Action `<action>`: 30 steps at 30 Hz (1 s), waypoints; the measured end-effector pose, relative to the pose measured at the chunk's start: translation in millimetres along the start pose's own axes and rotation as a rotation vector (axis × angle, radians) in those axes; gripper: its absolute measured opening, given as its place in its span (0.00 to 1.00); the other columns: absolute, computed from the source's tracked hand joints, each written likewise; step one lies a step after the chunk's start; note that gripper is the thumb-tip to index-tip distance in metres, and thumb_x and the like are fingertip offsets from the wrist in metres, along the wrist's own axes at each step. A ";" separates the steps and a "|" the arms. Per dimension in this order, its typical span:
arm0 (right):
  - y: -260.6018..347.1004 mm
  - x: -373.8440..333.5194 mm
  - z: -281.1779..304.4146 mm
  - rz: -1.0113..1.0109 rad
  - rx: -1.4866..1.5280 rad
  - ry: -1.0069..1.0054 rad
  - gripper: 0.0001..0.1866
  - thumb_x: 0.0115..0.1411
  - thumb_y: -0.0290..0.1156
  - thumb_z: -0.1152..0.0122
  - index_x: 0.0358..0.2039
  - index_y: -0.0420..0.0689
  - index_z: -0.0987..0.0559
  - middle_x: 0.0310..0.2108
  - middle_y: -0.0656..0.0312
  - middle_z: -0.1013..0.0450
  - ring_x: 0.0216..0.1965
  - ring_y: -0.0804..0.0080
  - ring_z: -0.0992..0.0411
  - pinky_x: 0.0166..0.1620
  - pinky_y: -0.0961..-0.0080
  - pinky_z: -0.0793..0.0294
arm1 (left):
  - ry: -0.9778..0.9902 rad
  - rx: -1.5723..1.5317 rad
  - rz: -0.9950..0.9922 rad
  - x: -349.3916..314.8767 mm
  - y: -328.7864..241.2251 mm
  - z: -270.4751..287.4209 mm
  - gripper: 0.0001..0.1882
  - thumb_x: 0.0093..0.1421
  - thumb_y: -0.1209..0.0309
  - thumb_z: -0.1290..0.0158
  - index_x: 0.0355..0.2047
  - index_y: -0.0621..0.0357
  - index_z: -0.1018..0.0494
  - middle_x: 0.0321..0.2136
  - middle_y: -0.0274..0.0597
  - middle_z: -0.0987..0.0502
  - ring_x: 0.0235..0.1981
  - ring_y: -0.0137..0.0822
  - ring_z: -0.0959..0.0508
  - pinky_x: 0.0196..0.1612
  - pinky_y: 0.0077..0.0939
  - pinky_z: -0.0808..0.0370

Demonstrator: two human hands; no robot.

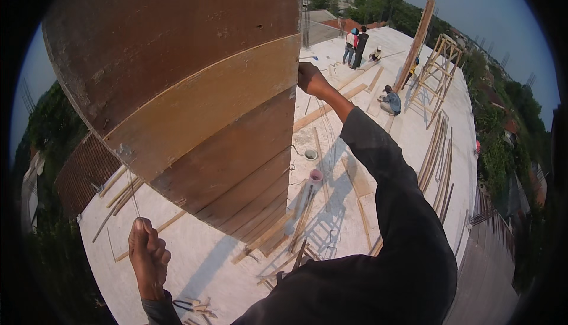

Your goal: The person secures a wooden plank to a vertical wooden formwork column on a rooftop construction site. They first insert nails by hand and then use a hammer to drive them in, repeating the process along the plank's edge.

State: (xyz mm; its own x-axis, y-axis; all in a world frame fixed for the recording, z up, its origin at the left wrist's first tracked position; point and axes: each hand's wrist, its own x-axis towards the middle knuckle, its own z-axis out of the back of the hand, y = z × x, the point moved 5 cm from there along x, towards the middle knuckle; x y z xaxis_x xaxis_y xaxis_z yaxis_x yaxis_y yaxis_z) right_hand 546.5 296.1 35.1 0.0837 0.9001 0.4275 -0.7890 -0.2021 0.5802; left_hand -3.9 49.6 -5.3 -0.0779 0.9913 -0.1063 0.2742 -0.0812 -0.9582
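Observation:
A tall column form of brown wooden panels (231, 112) rises close in front of me, with a lighter strip across it. My right hand (315, 82) is closed at its right edge; some of the fingers are hidden there. Lower left, my left hand (148, 253) is closed in a pinch, thumb up. A thin string (134, 192) runs up from it toward the bottom edge of the form's left side.
Far below spreads a pale concrete roof deck (201, 266) with scattered planks (435, 159). Several people work at the back, one crouching (389, 101). A bamboo scaffold (438, 76) and a tall wooden post (419, 44) stand right. Pipe openings (315, 176) stick up mid-deck.

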 end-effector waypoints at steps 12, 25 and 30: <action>-9.4 -169.2 57.3 -0.118 0.322 -0.128 0.19 0.75 0.35 0.48 0.59 0.39 0.19 0.27 0.68 0.28 0.30 0.82 0.33 0.37 0.79 0.33 | 0.281 -0.094 -0.229 21.8 19.4 -64.8 0.17 0.78 0.56 0.52 0.41 0.57 0.26 0.19 0.30 0.34 0.19 0.27 0.31 0.28 0.27 0.26; 49.4 -108.7 30.3 0.009 0.363 -0.145 0.15 0.72 0.33 0.45 0.51 0.38 0.18 0.24 0.69 0.25 0.25 0.85 0.35 0.31 0.79 0.35 | 0.354 -0.131 -0.327 -41.8 16.3 -24.0 0.19 0.79 0.55 0.55 0.41 0.59 0.27 0.15 0.28 0.37 0.14 0.23 0.36 0.21 0.25 0.35; 66.0 -119.3 27.1 -0.102 0.634 0.042 0.19 0.73 0.34 0.44 0.59 0.35 0.23 0.31 0.68 0.26 0.22 0.90 0.41 0.24 0.88 0.41 | 0.301 -0.097 -0.250 -49.0 26.0 -42.2 0.20 0.79 0.55 0.54 0.43 0.62 0.25 0.18 0.32 0.32 0.18 0.28 0.31 0.23 0.28 0.31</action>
State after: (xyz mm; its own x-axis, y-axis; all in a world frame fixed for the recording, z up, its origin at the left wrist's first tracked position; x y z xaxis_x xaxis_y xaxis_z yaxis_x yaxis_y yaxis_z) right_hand 501.0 164.9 41.2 0.1057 0.9386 0.3285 -0.2638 -0.2921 0.9193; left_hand 47.5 3.3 -13.9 0.1263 0.9666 0.2232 0.3724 0.1624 -0.9138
